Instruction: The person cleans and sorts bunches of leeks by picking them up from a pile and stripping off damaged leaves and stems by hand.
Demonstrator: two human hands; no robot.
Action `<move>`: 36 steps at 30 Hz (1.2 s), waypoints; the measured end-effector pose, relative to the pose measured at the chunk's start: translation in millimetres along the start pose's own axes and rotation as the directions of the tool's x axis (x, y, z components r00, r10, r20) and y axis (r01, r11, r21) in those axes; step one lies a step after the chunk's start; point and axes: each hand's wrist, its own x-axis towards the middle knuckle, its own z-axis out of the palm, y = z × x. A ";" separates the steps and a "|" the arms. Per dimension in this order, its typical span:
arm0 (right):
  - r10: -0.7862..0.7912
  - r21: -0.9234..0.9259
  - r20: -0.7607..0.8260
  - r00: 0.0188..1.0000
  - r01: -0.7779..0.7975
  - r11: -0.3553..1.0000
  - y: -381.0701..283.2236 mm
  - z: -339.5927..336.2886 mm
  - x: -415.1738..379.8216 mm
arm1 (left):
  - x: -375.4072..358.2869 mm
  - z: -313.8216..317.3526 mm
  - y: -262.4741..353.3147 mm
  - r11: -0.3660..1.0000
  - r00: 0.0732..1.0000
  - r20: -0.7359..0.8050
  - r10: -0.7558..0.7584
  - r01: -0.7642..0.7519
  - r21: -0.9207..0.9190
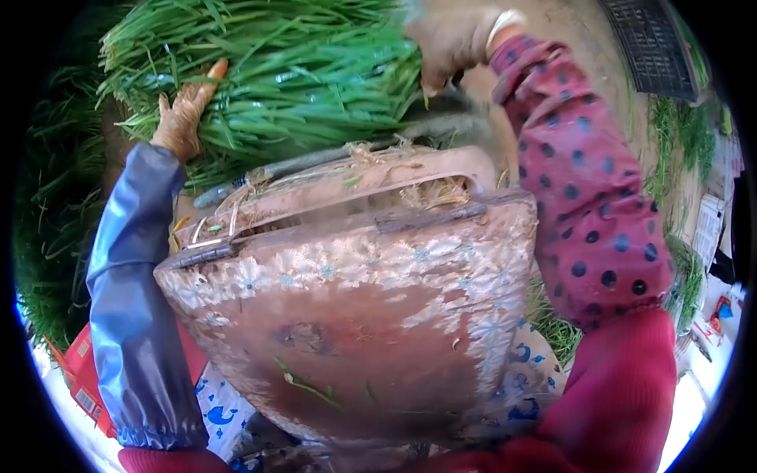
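Note:
A large heap of long green leaves (307, 79) lies beyond a worn, brownish board (355, 315) with a faded flower pattern. My left hand (185, 114), in a dirty tan glove, rests against the left part of the leaves with its fingers apart. At the right end of the heap is my right hand (457, 39), also gloved and smeared by motion; its fingers are bent down beside the leaf ends, and their grip is unclear. A pinkish frame (339, 185) with dry strands on it stands between the board and the leaves.
More green leaves (59, 173) fill the left side. A black plastic crate (650, 43) is at the upper right, with loose greens (678, 134) below it. A red box (91, 378) stands at the lower left. Patterned cloth (221, 410) shows under the board.

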 end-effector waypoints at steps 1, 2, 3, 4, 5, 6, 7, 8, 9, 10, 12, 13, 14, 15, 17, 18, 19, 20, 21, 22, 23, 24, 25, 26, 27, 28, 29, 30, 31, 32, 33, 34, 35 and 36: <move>0.112 -0.015 0.012 0.994 -0.112 0.994 -16.6 -15.9 -13.9 | 2.4 -0.8 -4.7 0.997 1.000 -0.001 -0.005 0.005 -0.075; 0.154 0.098 -0.038 0.987 -0.149 0.984 -21.2 -23.1 -27.1 | 3.0 -8.7 3.1 0.997 0.999 0.021 -0.043 0.045 -0.060; 0.152 0.094 -0.034 0.988 -0.148 0.984 -20.0 -20.2 -26.0 | 6.7 -5.9 3.5 0.997 0.999 0.023 -0.046 0.047 -0.065; 0.157 0.154 0.023 0.987 -0.158 0.975 -17.3 -11.7 -20.5 | 13.3 0.1 3.3 0.930 0.992 0.087 -0.094 0.119 -0.348; 0.156 0.213 0.081 0.984 -0.170 0.962 -10.7 2.0 -12.1 | 14.5 -3.4 12.9 0.967 0.970 0.186 -0.157 0.189 -0.171; -0.102 0.251 0.054 0.993 0.086 0.964 16.6 30.2 6.7 | 15.7 -7.0 22.4 0.975 0.934 0.283 -0.218 0.221 0.020; -0.157 0.346 -0.039 0.987 0.161 0.924 15.9 44.0 -2.3 | 17.0 0.5 17.9 0.952 0.945 0.240 -0.223 0.264 -0.155; -0.088 0.365 -0.173 0.981 0.147 0.919 14.1 61.3 -5.4 | 18.1 -5.3 20.8 0.970 0.948 0.229 -0.222 0.239 -0.046; -0.013 0.388 -0.302 0.953 0.135 0.912 15.1 81.3 -2.1 | 19.7 -11.7 24.7 0.976 0.951 0.220 -0.218 0.209 0.063; -0.012 0.389 -0.302 0.953 0.134 0.911 22.9 107.6 11.1 | 19.6 -12.8 24.9 0.976 0.951 0.220 -0.217 0.208 0.063; 0.022 0.165 -0.580 0.814 0.091 0.982 31.2 134.4 31.4 | 20.4 -20.1 20.9 0.983 0.967 0.180 -0.183 0.174 0.064; 0.028 0.169 -0.587 0.809 0.088 0.982 32.7 135.4 31.4 | 20.9 -17.8 18.7 0.985 0.972 0.160 -0.172 0.169 0.033; 0.121 0.167 -0.439 0.890 -0.051 0.985 15.5 122.4 19.0 | 19.3 -11.1 17.0 0.986 0.976 0.142 -0.167 0.162 0.049; 0.222 0.143 -0.281 0.934 -0.188 0.972 0.7 109.9 3.2 | 18.5 -3.2 15.4 0.986 0.979 0.123 -0.161 0.153 0.065; 0.199 0.097 -0.259 0.945 -0.180 0.979 -11.3 89.9 -30.5 | 20.4 -0.4 14.0 0.976 0.977 0.114 -0.181 0.164 0.146; 0.173 0.135 -0.187 0.967 -0.149 0.979 -14.7 79.0 -46.8 | 20.2 -3.8 15.2 0.977 0.973 0.135 -0.190 0.173 0.128; 0.144 0.174 -0.114 0.983 -0.123 0.977 -16.7 75.6 -59.3 | 19.9 -5.3 16.9 0.978 0.968 0.157 -0.197 0.182 0.106; 0.124 0.228 -0.187 0.974 -0.080 0.970 -8.5 83.6 -71.5 | 19.7 -2.9 16.4 0.978 0.972 0.129 -0.196 0.184 0.097; 0.106 0.276 -0.260 0.960 -0.031 0.961 -5.8 83.6 -89.3 | 20.3 -0.9 18.3 0.979 0.973 0.128 -0.193 0.183 0.092; 0.131 0.312 -0.234 0.963 -0.053 0.949 1.4 76.2 -111.9 | 20.8 0.8 18.5 0.975 0.970 0.131 -0.205 0.190 0.116; 0.153 0.348 -0.205 0.967 -0.075 0.935 1.8 57.8 -135.7 | 21.0 2.5 17.4 0.970 0.966 0.137 -0.217 0.198 0.141; 0.200 0.318 -0.271 0.942 -0.109 0.942 20.7 63.9 -152.4 | 22.4 1.0 18.8 0.967 0.962 0.157 -0.222 0.196 0.165; 0.246 0.286 -0.336 0.909 -0.150 0.946 43.9 70.3 -173.4 | 22.1 -1.3 19.8 0.971 0.961 0.167 -0.222 0.202 0.131; 0.289 0.349 -0.287 0.913 -0.181 0.919 61.7 68.1 -195.9 | 22.3 -3.7 20.3 0.966 0.958 0.170 -0.230 0.204 0.157; 0.330 0.408 -0.234 0.915 -0.215 0.887 74.1 60.9 -218.0 | 22.4 -4.1 20.6 0.962 0.956 0.173 -0.237 0.206 0.181; 0.339 0.399 -0.231 0.912 -0.229 0.888 77.5 55.5 -239.0 | 22.6 -1.8 17.9 0.969 0.961 0.163 -0.223 0.200 0.143; 0.489 0.521 -0.164 0.857 -0.346 0.780 76.1 53.3 -262.4 | 22.8 -5.8 20.8 0.966 0.954 0.193 -0.231 0.200 0.166; 0.619 0.630 -0.075 0.782 -0.443 0.637 76.4 56.6 -284.1 | 20.1 -14.4 25.7 0.970 0.945 0.240 -0.222 0.189 0.154; 0.628 0.634 -0.081 0.774 -0.446 0.631 77.2 64.5 -300.4 | 17.6 -24.2 28.6 0.973 0.936 0.281 -0.212 0.176 0.147; 0.680 0.755 -0.064 0.731 -0.410 0.511 78.2 75.9 -313.6 | 12.6 -32.4 30.3 0.973 0.939 0.274 -0.208 0.171 0.154; 0.725 0.860 -0.024 0.688 -0.355 0.366 80.5 93.2 -328.0 | 6.1 -42.4 30.9 0.986 0.944 0.289 -0.162 0.140 0.095; 0.692 0.919 0.021 0.721 -0.286 0.270 94.1 117.4 -341.9 | -3.0 -49.4 28.8 0.992 0.946 0.301 -0.123 0.120 0.028; 0.691 0.923 0.027 0.722 -0.283 0.260 93.4 141.3 -343.7 | -13.8 -51.7 7.0 0.993 0.945 0.304 -0.121 0.115 0.038; 0.660 0.986 0.110 0.743 -0.167 0.025 92.9 163.2 -348.0 | -18.6 -51.2 -28.7 0.969 0.957 0.258 0.134 -0.072 -0.236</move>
